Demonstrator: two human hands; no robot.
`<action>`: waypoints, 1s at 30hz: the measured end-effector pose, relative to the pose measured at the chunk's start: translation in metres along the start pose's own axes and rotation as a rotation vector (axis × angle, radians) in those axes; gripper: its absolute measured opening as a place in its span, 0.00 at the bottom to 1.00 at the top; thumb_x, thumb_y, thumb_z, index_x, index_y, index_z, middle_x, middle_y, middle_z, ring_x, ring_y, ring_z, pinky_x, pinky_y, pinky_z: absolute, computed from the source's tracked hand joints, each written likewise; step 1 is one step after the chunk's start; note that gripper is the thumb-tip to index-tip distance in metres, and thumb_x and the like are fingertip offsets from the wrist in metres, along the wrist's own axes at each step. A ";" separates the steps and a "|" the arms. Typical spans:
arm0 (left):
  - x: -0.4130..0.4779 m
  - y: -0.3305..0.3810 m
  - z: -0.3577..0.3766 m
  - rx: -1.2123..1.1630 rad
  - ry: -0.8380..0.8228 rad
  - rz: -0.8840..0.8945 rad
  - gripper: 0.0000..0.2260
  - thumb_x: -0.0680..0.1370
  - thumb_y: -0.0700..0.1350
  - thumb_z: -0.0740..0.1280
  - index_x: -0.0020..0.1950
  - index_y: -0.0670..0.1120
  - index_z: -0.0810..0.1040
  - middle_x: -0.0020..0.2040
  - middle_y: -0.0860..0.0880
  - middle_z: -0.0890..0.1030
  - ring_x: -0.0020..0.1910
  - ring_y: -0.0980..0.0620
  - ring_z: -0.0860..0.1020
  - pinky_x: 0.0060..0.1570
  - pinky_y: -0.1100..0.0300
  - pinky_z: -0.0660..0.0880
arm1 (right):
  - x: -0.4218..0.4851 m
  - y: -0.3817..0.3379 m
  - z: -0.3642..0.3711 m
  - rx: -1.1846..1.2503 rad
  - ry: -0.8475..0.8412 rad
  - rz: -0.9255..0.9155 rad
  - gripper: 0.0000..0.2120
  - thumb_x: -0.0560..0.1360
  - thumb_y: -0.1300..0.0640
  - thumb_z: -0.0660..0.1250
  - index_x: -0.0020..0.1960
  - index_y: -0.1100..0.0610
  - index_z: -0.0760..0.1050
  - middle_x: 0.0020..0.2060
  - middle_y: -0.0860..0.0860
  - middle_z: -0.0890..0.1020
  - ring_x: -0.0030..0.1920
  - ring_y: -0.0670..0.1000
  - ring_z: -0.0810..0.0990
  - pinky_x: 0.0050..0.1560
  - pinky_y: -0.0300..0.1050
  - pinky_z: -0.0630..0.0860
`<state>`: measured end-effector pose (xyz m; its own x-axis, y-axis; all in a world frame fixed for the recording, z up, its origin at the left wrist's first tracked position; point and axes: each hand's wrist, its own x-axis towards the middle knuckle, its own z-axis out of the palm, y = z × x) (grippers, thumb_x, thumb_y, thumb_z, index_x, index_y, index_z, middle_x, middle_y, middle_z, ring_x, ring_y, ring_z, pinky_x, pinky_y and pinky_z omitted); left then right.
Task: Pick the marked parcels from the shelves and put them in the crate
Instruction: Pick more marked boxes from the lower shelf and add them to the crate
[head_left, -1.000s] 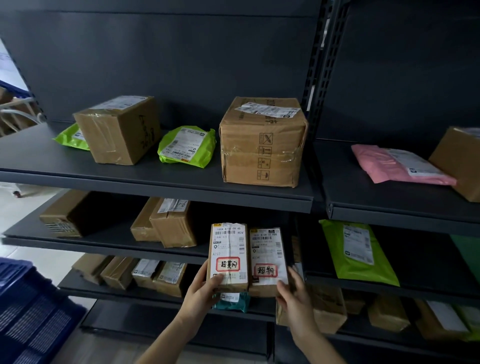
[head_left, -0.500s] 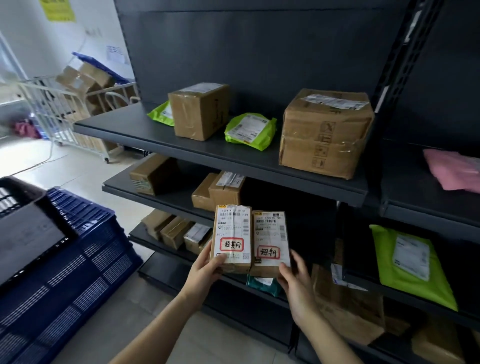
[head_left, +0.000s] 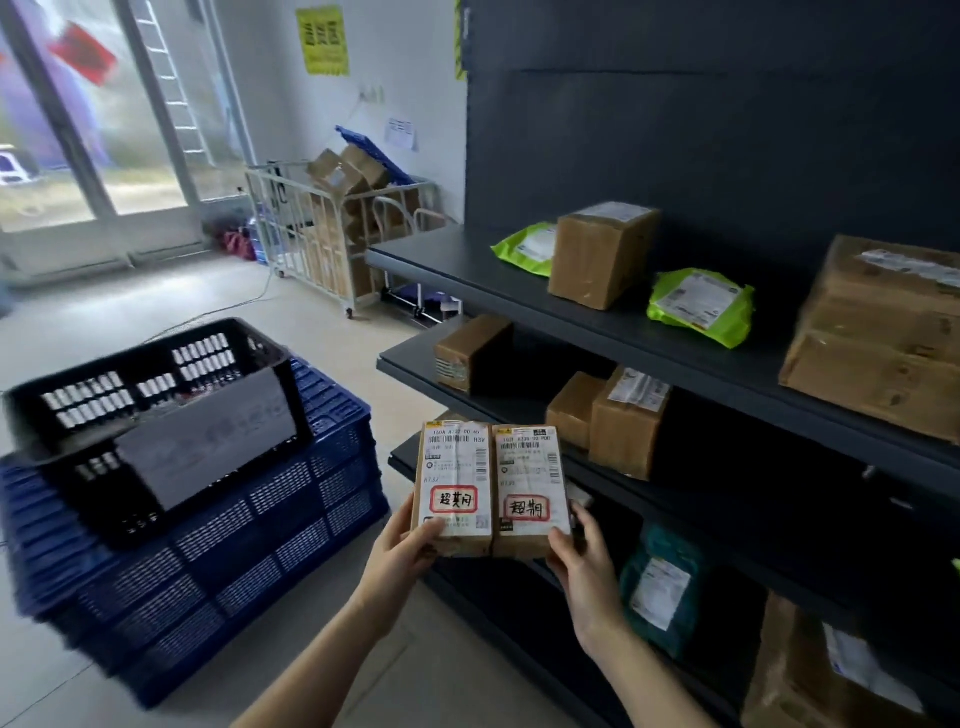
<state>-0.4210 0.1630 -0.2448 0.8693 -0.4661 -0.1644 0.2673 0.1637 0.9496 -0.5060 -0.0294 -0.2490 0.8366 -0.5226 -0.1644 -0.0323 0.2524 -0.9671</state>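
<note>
Two small brown parcels stand side by side in front of the shelves, each with a white label and a red-framed handwritten mark. My left hand (head_left: 402, 553) grips the left marked parcel (head_left: 453, 486) at its lower left corner. My right hand (head_left: 584, 564) grips the right marked parcel (head_left: 527, 488) at its lower right corner. To the left, a black crate (head_left: 156, 415) with a grey sheet inside sits tilted on a stack of blue crates (head_left: 218, 551).
Dark shelves (head_left: 597, 332) hold brown boxes (head_left: 597, 254), green mailers (head_left: 698, 304) and a teal mailer (head_left: 660, 587). A white wire cart (head_left: 322, 249) of boxes stands by the far wall. Tiled floor (head_left: 156, 312) lies between the crates and the glass door.
The view has swung left, away from the shelves, and both hands have carried the two marked parcels along. The crates and the room now fill the left side.
</note>
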 end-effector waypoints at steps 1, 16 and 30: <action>-0.002 0.004 -0.018 -0.004 0.025 0.004 0.26 0.69 0.50 0.70 0.66 0.56 0.71 0.56 0.51 0.83 0.53 0.53 0.82 0.42 0.64 0.79 | 0.000 0.002 0.018 0.006 -0.016 0.004 0.18 0.77 0.61 0.64 0.62 0.45 0.68 0.57 0.49 0.78 0.56 0.47 0.77 0.52 0.42 0.75; -0.042 0.060 -0.253 -0.057 0.351 0.050 0.15 0.77 0.44 0.66 0.60 0.61 0.74 0.54 0.54 0.84 0.55 0.50 0.81 0.48 0.56 0.79 | -0.007 0.041 0.279 -0.022 -0.271 0.064 0.15 0.77 0.63 0.62 0.61 0.48 0.70 0.56 0.53 0.79 0.58 0.52 0.78 0.64 0.53 0.72; -0.014 0.091 -0.382 -0.146 0.579 0.099 0.21 0.68 0.51 0.70 0.61 0.58 0.74 0.53 0.52 0.85 0.52 0.51 0.83 0.47 0.55 0.80 | 0.060 0.074 0.437 -0.136 -0.532 0.130 0.14 0.78 0.60 0.61 0.60 0.45 0.69 0.55 0.53 0.79 0.55 0.51 0.77 0.52 0.45 0.75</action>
<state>-0.2496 0.5162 -0.2578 0.9670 0.1001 -0.2343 0.1918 0.3191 0.9281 -0.2195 0.3143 -0.2456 0.9803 -0.0023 -0.1974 -0.1944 0.1617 -0.9675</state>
